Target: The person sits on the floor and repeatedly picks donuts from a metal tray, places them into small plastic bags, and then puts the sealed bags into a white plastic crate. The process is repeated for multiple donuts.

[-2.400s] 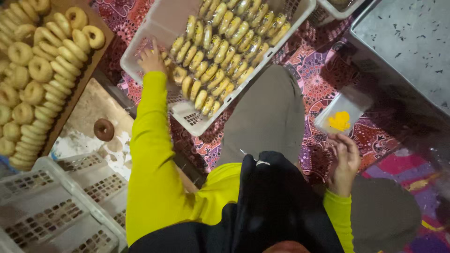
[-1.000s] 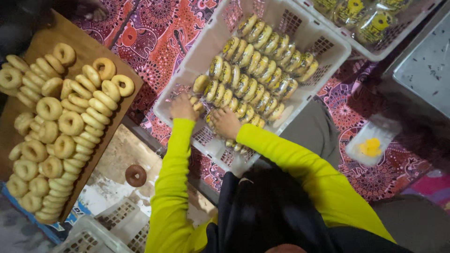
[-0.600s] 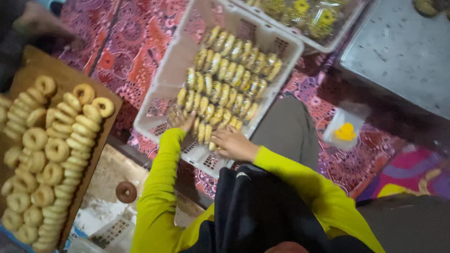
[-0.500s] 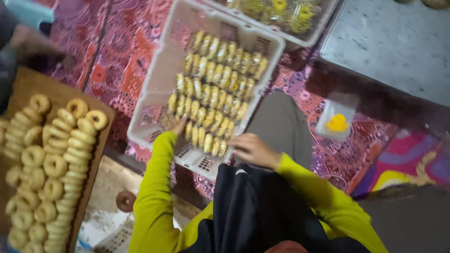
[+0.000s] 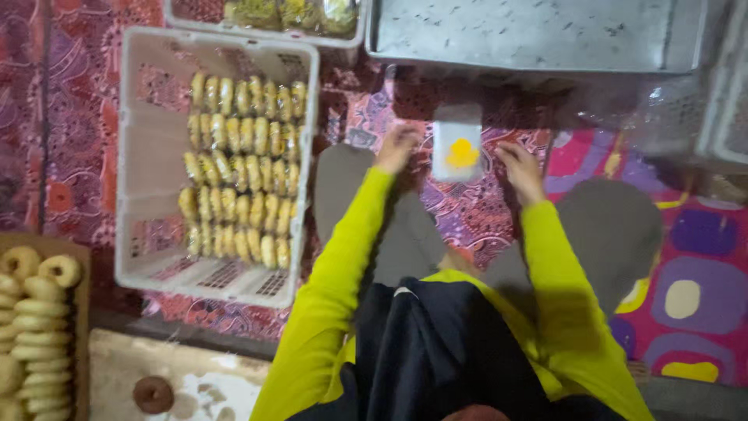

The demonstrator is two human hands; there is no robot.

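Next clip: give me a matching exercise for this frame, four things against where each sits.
Things:
1. white crate
2. metal tray
3. small packet with a yellow patch
4. wooden board of ring pastries

Places:
A. between the left hand and right hand
B. bottom left corner
C. top right
D. left of the knees

Pairs: 1-D, 2-C, 3-A, 4-B

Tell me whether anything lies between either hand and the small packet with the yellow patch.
Nothing visible does. The packet lies on the patterned mat, with the left hand and right hand flanking it closely.
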